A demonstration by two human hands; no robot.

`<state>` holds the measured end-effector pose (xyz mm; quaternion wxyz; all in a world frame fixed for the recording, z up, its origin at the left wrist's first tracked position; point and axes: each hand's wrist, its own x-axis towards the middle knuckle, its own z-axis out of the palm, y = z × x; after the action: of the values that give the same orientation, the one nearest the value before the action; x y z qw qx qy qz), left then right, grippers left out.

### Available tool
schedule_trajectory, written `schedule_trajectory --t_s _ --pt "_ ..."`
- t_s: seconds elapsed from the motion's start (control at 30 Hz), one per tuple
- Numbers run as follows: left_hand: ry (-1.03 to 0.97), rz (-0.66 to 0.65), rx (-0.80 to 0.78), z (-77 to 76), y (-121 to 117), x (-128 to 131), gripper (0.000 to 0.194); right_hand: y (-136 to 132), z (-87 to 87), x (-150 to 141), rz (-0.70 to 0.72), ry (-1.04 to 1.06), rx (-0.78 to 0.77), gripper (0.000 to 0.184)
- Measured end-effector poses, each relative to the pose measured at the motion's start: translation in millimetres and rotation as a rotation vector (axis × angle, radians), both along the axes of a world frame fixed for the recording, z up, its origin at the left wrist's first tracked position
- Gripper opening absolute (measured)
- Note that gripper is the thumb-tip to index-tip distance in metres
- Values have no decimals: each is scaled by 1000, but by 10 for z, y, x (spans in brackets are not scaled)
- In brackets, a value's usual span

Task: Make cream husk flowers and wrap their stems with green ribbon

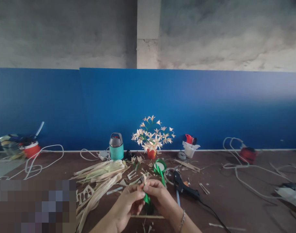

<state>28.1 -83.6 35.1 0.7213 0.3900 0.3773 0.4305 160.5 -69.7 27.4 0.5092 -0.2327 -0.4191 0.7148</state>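
Note:
Between my two hands is a small pale husk flower (145, 178), petals pointing up. My left hand (129, 198) pinches its base from the left, thumb and fingers together. My right hand (160, 194), with a chain bracelet at the wrist, pinches the same spot from the right. A green tape strip (146, 198) shows below the fingers, and more green tape runs behind my right hand toward the tape roll (165, 165). Just right of that hand lies a black glue gun (185, 187). My fingertips partly cover the flower's base.
Dried corn husks (99, 171) spread to the left, with scraps around. Behind stand a turquoise container (116, 152), a red pot (151, 154) of finished husk flowers (154, 136) and a white cup (189, 150). Cables (250, 185) cross the right side. A blue panel (128, 97) backs the table.

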Motion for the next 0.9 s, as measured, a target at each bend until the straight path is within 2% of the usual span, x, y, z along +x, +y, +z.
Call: schedule_trajectory --t_s 0.17,0.4,0.53,0.63,0.77,0.83,0.9 --pt "-71 -30 -73 28 -27 9 24 -9 17 -16 -51 46 -12 15" --pt "-123 -87 -66 255 -29 36 21 -5 179 40 -88 50 44 15" --pt "-158 -40 -30 233 33 106 24 21 201 75 -126 46 30 17" --pt "-63 1 0 160 74 153 28 49 126 102 -119 44 3 19" --pt "203 45 151 107 135 139 26 109 20 163 -155 -59 59 16" --pt "345 56 244 110 184 89 22 126 19 203 -193 -146 125 16" --pt "460 76 327 126 241 19 17 118 60 242 -292 -285 265 28"
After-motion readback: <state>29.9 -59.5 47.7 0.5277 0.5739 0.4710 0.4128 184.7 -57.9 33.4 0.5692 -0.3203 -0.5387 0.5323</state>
